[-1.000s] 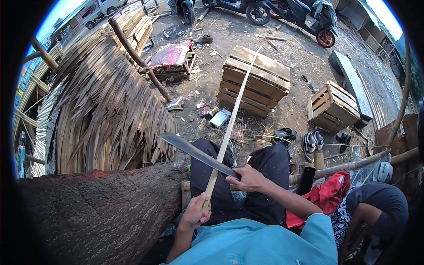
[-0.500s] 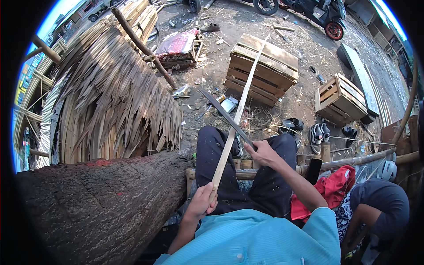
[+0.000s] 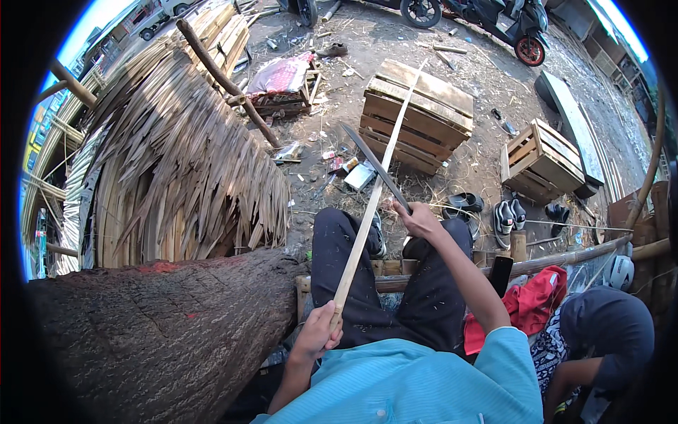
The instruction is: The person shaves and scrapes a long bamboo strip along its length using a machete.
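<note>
My left hand [image 3: 318, 333] is closed around the near end of a long, pale bamboo strip [image 3: 359, 247], close to my lap. The strip slants away between my knees, and its thin far end overlaps the top of a wooden crate [image 3: 417, 116]; whether it rests there I cannot tell. In my right hand [image 3: 422, 222], above my right knee, is the handle of a machete [image 3: 372, 161]. Its dark blade points forward and to the left, crossing the strip at about mid-length. The blade appears to touch the strip there.
A dark, rough log [image 3: 162, 325] lies at my left, below a dry thatch panel [image 3: 191, 148]. To the right are a smaller crate [image 3: 544, 159], sneakers [image 3: 505, 219], a phone [image 3: 501, 274], a red cloth [image 3: 519, 311] and a bent-over person [image 3: 607, 332]. Motorbikes [image 3: 508, 32] stand at the back.
My right hand has moved the machete forward along the strip, away from my body. The left hand keeps its hold on the strip's near end and has shifted only slightly.
</note>
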The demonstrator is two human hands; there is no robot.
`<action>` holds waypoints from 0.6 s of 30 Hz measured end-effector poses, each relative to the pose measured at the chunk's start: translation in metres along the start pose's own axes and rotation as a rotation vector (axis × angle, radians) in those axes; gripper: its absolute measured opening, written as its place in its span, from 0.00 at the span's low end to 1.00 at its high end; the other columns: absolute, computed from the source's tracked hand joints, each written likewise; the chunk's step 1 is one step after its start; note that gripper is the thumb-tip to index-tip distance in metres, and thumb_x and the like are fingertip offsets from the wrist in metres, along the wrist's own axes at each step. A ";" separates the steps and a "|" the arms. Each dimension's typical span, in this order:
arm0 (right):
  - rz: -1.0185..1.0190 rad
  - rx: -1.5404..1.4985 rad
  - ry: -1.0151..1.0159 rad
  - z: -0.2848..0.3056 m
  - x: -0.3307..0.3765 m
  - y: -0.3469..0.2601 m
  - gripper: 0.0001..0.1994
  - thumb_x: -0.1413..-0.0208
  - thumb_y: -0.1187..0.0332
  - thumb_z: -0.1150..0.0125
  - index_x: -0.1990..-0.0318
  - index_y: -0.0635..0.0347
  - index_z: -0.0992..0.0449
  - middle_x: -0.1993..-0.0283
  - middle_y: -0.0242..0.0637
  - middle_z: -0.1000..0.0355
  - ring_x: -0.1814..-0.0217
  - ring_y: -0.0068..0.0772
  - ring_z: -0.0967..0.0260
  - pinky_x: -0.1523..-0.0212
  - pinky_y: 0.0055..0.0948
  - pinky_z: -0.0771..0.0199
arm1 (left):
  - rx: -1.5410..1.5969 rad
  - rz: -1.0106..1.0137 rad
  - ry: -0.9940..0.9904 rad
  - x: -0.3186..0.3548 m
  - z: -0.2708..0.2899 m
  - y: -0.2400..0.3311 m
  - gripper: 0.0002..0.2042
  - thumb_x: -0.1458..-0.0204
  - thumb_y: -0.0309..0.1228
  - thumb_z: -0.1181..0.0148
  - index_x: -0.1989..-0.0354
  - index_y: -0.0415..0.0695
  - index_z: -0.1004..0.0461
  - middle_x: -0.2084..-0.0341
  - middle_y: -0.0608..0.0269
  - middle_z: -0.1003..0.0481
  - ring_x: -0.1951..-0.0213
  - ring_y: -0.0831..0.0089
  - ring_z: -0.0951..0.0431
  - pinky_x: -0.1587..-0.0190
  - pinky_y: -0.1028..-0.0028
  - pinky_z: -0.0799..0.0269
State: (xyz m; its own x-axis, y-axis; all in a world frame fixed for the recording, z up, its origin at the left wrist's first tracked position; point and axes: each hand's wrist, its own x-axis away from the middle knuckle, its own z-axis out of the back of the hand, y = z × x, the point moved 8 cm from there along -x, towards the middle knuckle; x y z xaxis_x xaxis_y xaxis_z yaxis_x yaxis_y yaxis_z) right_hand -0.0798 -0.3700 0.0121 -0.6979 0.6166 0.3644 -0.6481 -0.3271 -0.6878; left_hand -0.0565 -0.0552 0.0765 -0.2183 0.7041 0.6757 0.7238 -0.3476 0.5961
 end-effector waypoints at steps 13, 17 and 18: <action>0.640 0.220 -0.146 -0.059 0.088 -0.063 0.29 0.52 0.39 0.49 0.74 0.62 0.27 0.84 0.49 0.32 0.76 0.51 0.30 0.72 0.43 0.32 | 0.153 0.084 -0.024 0.005 0.005 0.003 0.19 0.38 0.45 0.66 0.74 0.42 0.40 0.93 0.70 0.45 0.96 0.83 0.49 0.95 0.84 0.55; 0.517 0.283 -0.013 -0.029 0.025 -0.049 0.30 0.52 0.38 0.51 0.75 0.62 0.27 0.82 0.50 0.32 0.74 0.53 0.30 0.70 0.45 0.31 | 0.272 0.108 -0.047 0.014 0.013 -0.010 0.19 0.38 0.44 0.68 0.74 0.43 0.40 0.93 0.70 0.45 0.96 0.84 0.49 0.95 0.84 0.54; 0.307 0.179 0.050 -0.016 0.004 -0.041 0.31 0.50 0.39 0.53 0.73 0.64 0.25 0.78 0.55 0.30 0.69 0.57 0.30 0.65 0.46 0.31 | 0.271 0.102 -0.042 0.019 0.013 -0.010 0.19 0.38 0.44 0.68 0.74 0.43 0.40 0.93 0.70 0.45 0.96 0.84 0.49 0.95 0.84 0.54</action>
State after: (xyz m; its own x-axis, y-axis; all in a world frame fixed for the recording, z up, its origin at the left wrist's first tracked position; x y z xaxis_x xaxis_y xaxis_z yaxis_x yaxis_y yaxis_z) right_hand -0.0510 -0.3428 0.0317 -0.8554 0.5029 0.1238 -0.4568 -0.6200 -0.6379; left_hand -0.0589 -0.0300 0.0780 -0.1121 0.7011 0.7042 0.8902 -0.2440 0.3847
